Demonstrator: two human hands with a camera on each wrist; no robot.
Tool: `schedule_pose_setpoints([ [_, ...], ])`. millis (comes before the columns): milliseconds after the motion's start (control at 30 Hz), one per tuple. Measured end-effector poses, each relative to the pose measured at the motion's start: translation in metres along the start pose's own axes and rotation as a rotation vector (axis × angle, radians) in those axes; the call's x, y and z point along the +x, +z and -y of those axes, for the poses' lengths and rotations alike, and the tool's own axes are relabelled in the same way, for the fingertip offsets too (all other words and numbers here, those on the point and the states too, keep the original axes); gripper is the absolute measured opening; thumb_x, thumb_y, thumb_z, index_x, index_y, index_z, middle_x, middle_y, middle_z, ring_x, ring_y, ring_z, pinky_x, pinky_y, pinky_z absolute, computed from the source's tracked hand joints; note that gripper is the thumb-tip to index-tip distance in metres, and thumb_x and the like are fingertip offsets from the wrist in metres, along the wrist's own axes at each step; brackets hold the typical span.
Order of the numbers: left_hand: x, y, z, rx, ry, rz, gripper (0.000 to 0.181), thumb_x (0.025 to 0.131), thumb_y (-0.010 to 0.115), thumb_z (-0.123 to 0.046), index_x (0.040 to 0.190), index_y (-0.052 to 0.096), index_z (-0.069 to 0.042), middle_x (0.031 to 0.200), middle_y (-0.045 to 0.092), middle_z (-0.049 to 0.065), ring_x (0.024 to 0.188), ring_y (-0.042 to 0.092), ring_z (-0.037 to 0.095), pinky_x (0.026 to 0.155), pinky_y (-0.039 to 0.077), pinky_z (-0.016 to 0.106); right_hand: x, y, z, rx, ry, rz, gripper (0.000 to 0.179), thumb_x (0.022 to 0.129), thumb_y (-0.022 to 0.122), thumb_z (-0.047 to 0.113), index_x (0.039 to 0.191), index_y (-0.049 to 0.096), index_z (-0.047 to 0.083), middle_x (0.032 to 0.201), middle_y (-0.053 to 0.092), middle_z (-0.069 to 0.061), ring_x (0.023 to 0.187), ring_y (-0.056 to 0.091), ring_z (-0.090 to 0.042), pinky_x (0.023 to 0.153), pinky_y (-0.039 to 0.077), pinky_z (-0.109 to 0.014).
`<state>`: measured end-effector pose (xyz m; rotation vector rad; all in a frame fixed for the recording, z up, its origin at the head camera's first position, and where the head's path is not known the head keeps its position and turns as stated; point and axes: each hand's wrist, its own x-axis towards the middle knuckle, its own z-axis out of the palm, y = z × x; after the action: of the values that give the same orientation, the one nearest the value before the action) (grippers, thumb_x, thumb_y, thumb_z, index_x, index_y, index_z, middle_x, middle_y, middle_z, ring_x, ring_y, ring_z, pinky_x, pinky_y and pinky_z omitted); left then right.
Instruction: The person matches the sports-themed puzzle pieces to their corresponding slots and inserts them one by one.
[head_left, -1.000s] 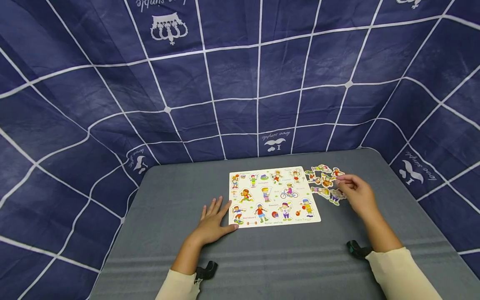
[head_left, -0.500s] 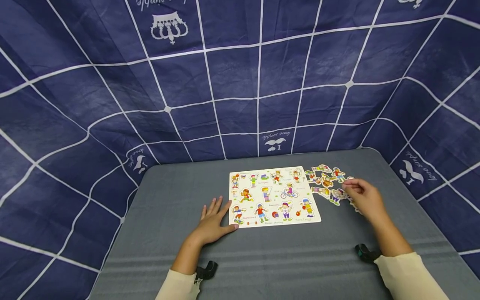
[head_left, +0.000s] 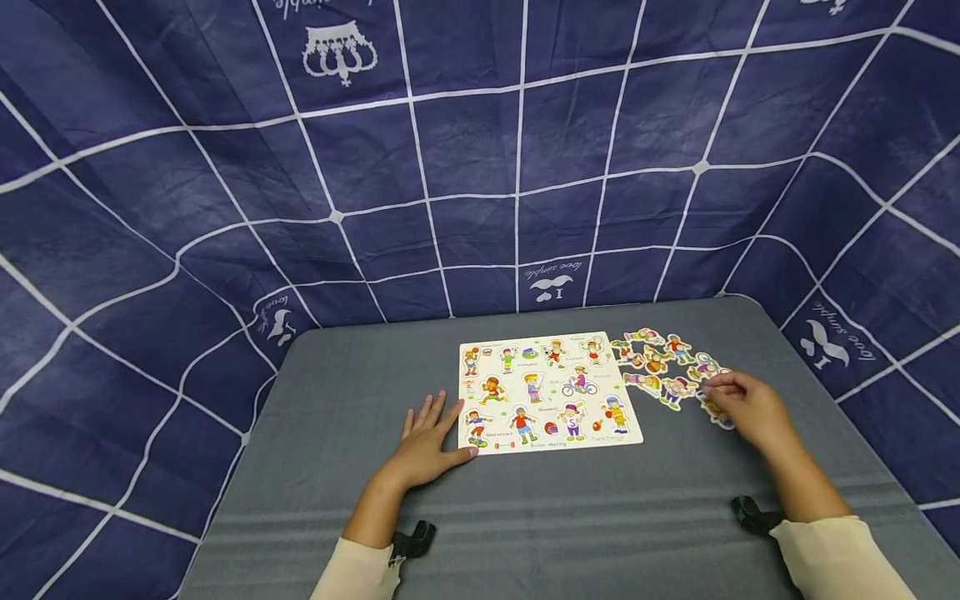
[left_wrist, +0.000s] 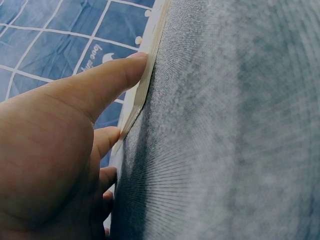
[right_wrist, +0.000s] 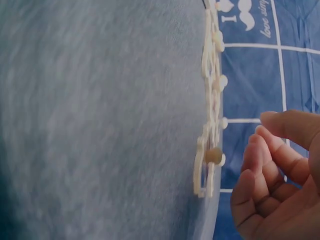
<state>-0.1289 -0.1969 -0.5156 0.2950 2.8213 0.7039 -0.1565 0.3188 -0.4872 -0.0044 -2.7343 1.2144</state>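
Observation:
A white puzzle board (head_left: 498,417) printed with children playing sports lies on the grey table. My left hand (head_left: 422,446) rests at its near left corner, fingers spread and thumb on the edge. In the left wrist view the thumb of that hand (left_wrist: 65,125) touches the board's pale edge (left_wrist: 145,90). Several cut-out puzzle pieces (head_left: 655,360) lie flat to the right of the board. My right hand (head_left: 753,410) hovers over the pieces nearest it. In the right wrist view, small knobs (right_wrist: 214,155) stand on the pieces, and the loosely bent right fingers (right_wrist: 252,155) hold nothing.
The grey table (head_left: 337,392) extends on both sides of the board and in front of it. Behind and at both sides hangs a dark blue cloth (head_left: 480,150) with white lines. Black devices (head_left: 414,542) are strapped to both wrists.
My right hand has moved rightward and nearer to me across the pieces, uncovering several that it hid before. The left hand and the board have stayed where they were.

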Motion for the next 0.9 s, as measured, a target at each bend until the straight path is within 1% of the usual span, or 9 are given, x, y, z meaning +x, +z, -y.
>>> schedule_pose_setpoints([
  [167, 0.000, 0.001, 0.001, 0.003, 0.000, 0.001, 0.091, 0.087, 0.067, -0.065, 0.161, 0.029, -0.027, 0.171, 0.012, 0.011, 0.160, 0.001, 0.034, 0.125, -0.003, 0.063, -0.001, -0.001, -0.009, -0.100, 0.035, 0.043, 0.022, 0.095, 0.065, 0.016, 0.098, 0.071, -0.005, 0.075, 0.069, 0.000, 0.060, 0.050, 0.005, 0.053, 0.041, -0.023],
  [300, 0.000, 0.000, 0.000, 0.000, -0.001, 0.000, 0.091, 0.087, 0.066, -0.065, 0.161, 0.028, -0.028, 0.171, 0.012, 0.011, 0.160, 0.001, 0.034, 0.125, -0.003, 0.063, -0.001, -0.002, -0.015, -0.136, 0.039, 0.071, 0.020, 0.094, 0.066, 0.016, 0.096, 0.070, -0.004, 0.078, 0.071, -0.006, 0.059, 0.047, 0.005, 0.055, 0.039, -0.024],
  [400, 0.000, 0.000, 0.000, -0.003, 0.000, -0.002, 0.091, 0.087, 0.066, -0.066, 0.161, 0.028, -0.028, 0.171, 0.012, 0.011, 0.160, 0.001, 0.034, 0.125, -0.003, 0.063, 0.000, -0.004, -0.016, -0.150, 0.051, 0.087, 0.019, 0.094, 0.065, 0.016, 0.094, 0.069, -0.003, 0.077, 0.070, -0.003, 0.059, 0.047, 0.003, 0.055, 0.039, -0.024],
  [533, 0.000, 0.000, 0.000, 0.002, 0.002, 0.000, 0.091, 0.087, 0.066, -0.066, 0.161, 0.028, -0.028, 0.171, 0.012, 0.010, 0.160, 0.001, 0.033, 0.125, -0.003, 0.063, 0.002, -0.006, -0.017, -0.157, 0.084, 0.118, 0.023, 0.094, 0.064, 0.018, 0.093, 0.068, -0.004, 0.075, 0.069, 0.000, 0.059, 0.048, 0.000, 0.055, 0.040, -0.025],
  [667, 0.000, 0.000, 0.001, 0.009, 0.003, 0.000, 0.091, 0.087, 0.065, -0.066, 0.161, 0.028, -0.028, 0.171, 0.012, 0.011, 0.160, 0.002, 0.034, 0.125, -0.002, 0.063, 0.002, -0.008, -0.017, -0.157, 0.106, 0.144, 0.025, 0.094, 0.065, 0.020, 0.091, 0.067, -0.004, 0.074, 0.069, 0.000, 0.059, 0.050, -0.002, 0.054, 0.040, -0.026],
  [900, 0.000, 0.000, 0.000, 0.008, 0.003, -0.003, 0.091, 0.088, 0.065, -0.066, 0.162, 0.028, -0.028, 0.171, 0.012, 0.011, 0.160, 0.001, 0.034, 0.125, -0.002, 0.063, 0.004, -0.008, -0.016, -0.224, 0.100, 0.162, 0.026, 0.092, 0.068, 0.026, 0.085, 0.066, 0.001, 0.073, 0.067, -0.002, 0.060, 0.048, -0.010, 0.054, 0.037, -0.029],
])
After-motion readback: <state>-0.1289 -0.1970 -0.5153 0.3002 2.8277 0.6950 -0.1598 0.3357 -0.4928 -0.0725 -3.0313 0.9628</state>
